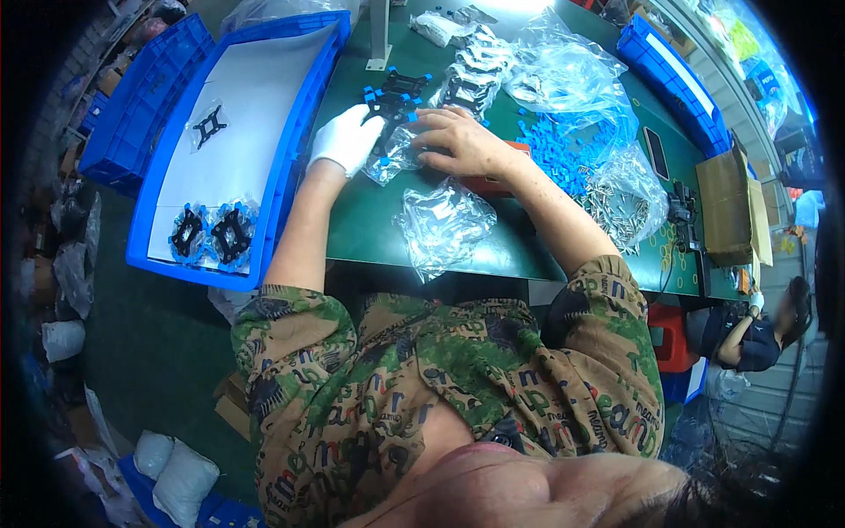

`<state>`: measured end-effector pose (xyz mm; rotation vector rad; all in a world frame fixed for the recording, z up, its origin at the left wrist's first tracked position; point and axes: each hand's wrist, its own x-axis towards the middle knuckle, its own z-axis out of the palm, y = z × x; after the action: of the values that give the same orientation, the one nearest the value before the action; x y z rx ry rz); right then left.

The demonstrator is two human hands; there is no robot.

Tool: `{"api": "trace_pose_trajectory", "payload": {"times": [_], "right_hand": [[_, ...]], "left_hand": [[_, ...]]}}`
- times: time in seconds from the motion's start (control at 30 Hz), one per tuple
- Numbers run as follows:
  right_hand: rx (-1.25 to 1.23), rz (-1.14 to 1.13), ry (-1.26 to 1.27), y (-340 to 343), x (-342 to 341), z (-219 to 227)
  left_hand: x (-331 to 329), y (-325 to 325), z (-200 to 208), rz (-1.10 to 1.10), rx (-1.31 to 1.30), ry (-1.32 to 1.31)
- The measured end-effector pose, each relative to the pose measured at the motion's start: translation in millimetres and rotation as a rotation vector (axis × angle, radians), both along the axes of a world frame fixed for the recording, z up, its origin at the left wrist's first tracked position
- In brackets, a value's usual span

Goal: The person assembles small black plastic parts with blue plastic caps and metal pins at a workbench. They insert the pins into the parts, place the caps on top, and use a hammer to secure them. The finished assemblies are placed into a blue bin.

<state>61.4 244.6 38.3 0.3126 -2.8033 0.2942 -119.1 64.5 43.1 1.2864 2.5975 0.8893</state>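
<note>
My left hand (346, 143), in a white glove, is closed at the left side of a black X-shaped bracket (387, 109) with blue end caps; its fingertips are partly hidden. From the other side, my bare right hand (462, 143) reaches in with fingers apart, the tips close to the bracket and to a clear plastic bag (402, 150) under it. Just beyond lies another black bracket (405, 84) with blue caps. Nearer to me on the green table (352, 229) lies a pile of clear bags (447, 224).
At left, a blue crate (143, 211) lined with white holds several bagged brackets (231, 231). Bagged brackets (475, 75) are stacked beyond my right hand. To the right are loose blue caps (563, 145), screws (620, 207), a phone (656, 152) and a cardboard box (729, 207). Another person (748, 339) is far right.
</note>
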Motion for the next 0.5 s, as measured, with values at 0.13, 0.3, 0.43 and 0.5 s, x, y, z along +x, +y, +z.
{"api": "trace_pose_trajectory", "payload": {"times": [0.13, 0.3, 0.43, 0.5], "right_hand": [[-0.02, -0.014, 0.049, 5.4, 1.4, 2.1], [-0.011, -0.013, 0.067, 5.2, 8.1, 3.2], [-0.01, -0.021, 0.04, 4.6, 12.2, 7.0], [0.003, -0.022, 0.037, 4.1, 12.6, 7.7]], "left_hand": [[18.7, 4.8, -6.0, 0.083, -0.118, 0.22], [29.6, 1.5, -0.7, 0.104, -0.226, 0.433], [37.0, 1.6, 9.0, 0.122, -0.321, 0.516], [33.1, -3.9, -5.9, 0.13, -0.225, 0.633]]}}
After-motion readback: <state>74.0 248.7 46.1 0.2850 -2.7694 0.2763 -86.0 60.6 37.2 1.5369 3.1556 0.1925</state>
